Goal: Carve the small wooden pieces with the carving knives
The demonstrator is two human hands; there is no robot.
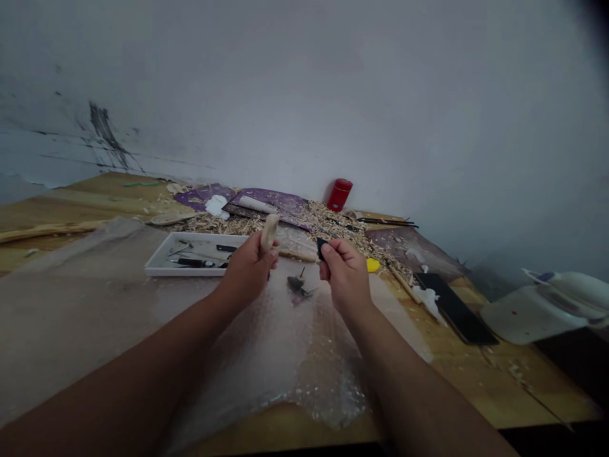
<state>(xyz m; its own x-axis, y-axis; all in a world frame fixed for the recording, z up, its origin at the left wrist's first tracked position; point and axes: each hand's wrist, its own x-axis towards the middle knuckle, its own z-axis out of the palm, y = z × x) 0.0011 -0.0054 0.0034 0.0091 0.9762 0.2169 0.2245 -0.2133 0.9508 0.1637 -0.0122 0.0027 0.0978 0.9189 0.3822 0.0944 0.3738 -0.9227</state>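
Observation:
My left hand [250, 265] is closed round a pale, rounded piece of carved wood [269, 232], whose upper end sticks out above the fingers. My right hand [346, 271] pinches a small dark flat piece [321, 246] that looks like folded sandpaper, held apart from the wood. Between and below the hands, a dark object with thin spikes [297, 284] lies on the plastic sheet [228, 355]; its kind is unclear. Just behind my left hand stands a white tray [157, 261] with slim tools in it, among them a black-handled one [193, 262].
Wood shavings [352, 241] cover the back of the wooden table [447, 387]. A red canister [339, 195] stands by the wall. A yellow object [373, 265] shows beside my right hand. Farther right are a black phone [457, 309] and a white container [533, 314] at the edge.

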